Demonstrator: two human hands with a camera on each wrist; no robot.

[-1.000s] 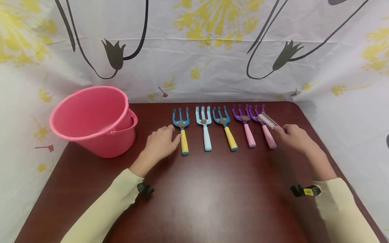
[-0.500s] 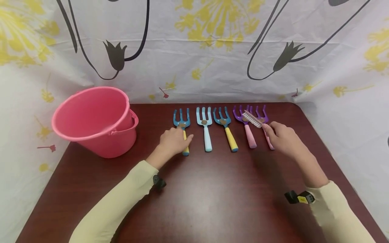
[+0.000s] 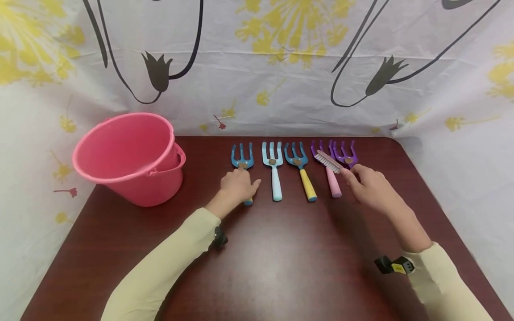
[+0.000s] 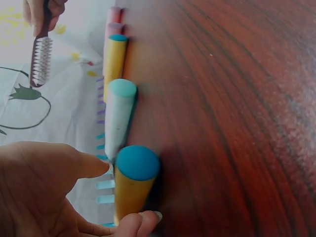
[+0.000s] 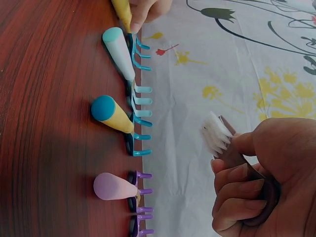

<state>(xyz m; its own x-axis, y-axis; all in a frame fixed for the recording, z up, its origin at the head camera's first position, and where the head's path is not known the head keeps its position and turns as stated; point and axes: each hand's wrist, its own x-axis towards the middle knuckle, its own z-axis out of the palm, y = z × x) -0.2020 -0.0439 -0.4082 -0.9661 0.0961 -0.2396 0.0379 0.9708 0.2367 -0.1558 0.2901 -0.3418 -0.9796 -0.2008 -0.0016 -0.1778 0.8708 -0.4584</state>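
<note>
In the head view my left hand (image 3: 238,185) is over the leftmost hand fork (image 3: 242,159), which has blue tines and a yellow handle. Its thumb and fingers lie spread on either side of that handle (image 4: 136,190) in the left wrist view, with no plain grip. A small pink brush (image 3: 327,161) with white bristles is held in my right hand (image 3: 371,185), fingers curled round its handle. The brush is above the two purple-tined forks (image 3: 346,156) with pink handles. Between them and my left hand lie a pale blue fork (image 3: 276,180) and another blue-and-yellow fork (image 3: 307,183).
A pink bucket (image 3: 160,189) stands at the back left of the dark red-brown table (image 3: 281,267). Brown patches mark the fork heads. Behind hangs a white patterned cloth (image 3: 225,89) along the table's far edge.
My left hand has moved right, from beside the leftmost fork to over its handle. My right hand has carried the brush left, toward the neighbouring purple fork.
</note>
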